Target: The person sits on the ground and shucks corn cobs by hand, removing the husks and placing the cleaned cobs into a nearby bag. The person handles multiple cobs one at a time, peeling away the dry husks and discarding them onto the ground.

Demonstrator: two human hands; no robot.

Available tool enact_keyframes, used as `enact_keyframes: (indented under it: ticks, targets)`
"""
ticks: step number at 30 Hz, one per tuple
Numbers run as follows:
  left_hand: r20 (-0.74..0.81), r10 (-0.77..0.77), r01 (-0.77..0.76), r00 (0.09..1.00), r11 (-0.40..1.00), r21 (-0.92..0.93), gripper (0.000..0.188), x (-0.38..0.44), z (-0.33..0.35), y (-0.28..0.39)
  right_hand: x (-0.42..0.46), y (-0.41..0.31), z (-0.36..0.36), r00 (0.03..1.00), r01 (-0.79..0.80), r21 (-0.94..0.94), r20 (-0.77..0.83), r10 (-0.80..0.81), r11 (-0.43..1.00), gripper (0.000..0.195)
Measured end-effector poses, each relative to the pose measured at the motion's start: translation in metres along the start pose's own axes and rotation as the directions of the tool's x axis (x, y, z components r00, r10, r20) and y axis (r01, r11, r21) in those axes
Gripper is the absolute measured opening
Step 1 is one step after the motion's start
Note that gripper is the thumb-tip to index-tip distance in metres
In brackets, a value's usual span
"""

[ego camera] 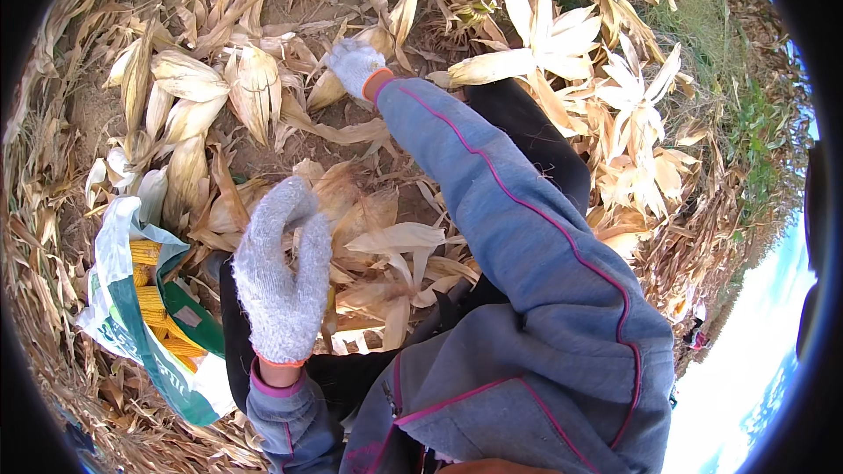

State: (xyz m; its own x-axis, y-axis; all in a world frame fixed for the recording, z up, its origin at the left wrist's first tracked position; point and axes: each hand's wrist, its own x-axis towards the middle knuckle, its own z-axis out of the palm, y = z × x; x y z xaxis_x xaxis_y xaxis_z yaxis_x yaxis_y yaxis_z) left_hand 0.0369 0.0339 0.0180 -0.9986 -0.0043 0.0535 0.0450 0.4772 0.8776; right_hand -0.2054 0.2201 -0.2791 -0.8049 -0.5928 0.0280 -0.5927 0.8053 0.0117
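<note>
My left hand, in a white knitted glove with an orange cuff edge, is held over the husks near my lap. Its thumb and fingers curve apart with a gap between them, and nothing shows in it. Reaching forward, my gloved right hand is at a corn ear in dry husk; its fingertips are hidden, so I cannot tell whether it grips the ear. Left of my left hand stands a green and white woven plastic sack holding several husked yellow corn cobs. Opened pale husks lie below me.
Several unhusked corn ears lie on bare soil at the front left. Splayed empty husks are spread at the front right. Dry leaves and stalks surround me, with green weeds along the right side. A distant person shows near the right edge.
</note>
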Motion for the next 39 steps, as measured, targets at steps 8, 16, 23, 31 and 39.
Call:
enact_keyframes:
  ticks: [8, 16, 23, 31, 39]
  targets:
    - [0.049, 0.004, -0.007, 0.999, 0.997, 0.071, 0.036, -0.003, -0.002, -0.002, 0.022, -0.021, 0.004, 0.83, -0.24, 0.082, 0.534, 0.16, 0.967, 0.06]
    - [0.101, 0.039, -0.052, 0.994, 0.99, 0.13, 0.04, -0.002, -0.004, -0.004, 0.011, -0.03, 0.014, 0.902, -0.001, 0.002, 0.431, 0.0, 1.0, 0.026]
    - [0.1, 0.075, -0.09, 0.992, 0.984, 0.153, 0.042, -0.005, -0.003, -0.001, -0.017, -0.046, 0.043, 0.939, -0.015, 0.074, 0.343, -0.011, 0.997, 0.028]
    - [0.02, 0.082, -0.085, 0.996, 0.958, 0.272, 0.034, -0.012, -0.001, -0.01, -0.116, -0.062, 0.018, 0.929, 0.078, 0.191, 0.343, -0.141, 0.978, 0.025]
    - [-0.023, 0.081, -0.07, 0.996, 0.945, 0.318, 0.036, -0.022, -0.007, -0.038, -0.131, -0.059, -0.073, 0.968, -0.211, 0.972, 0.192, 0.162, 0.107, 0.024]
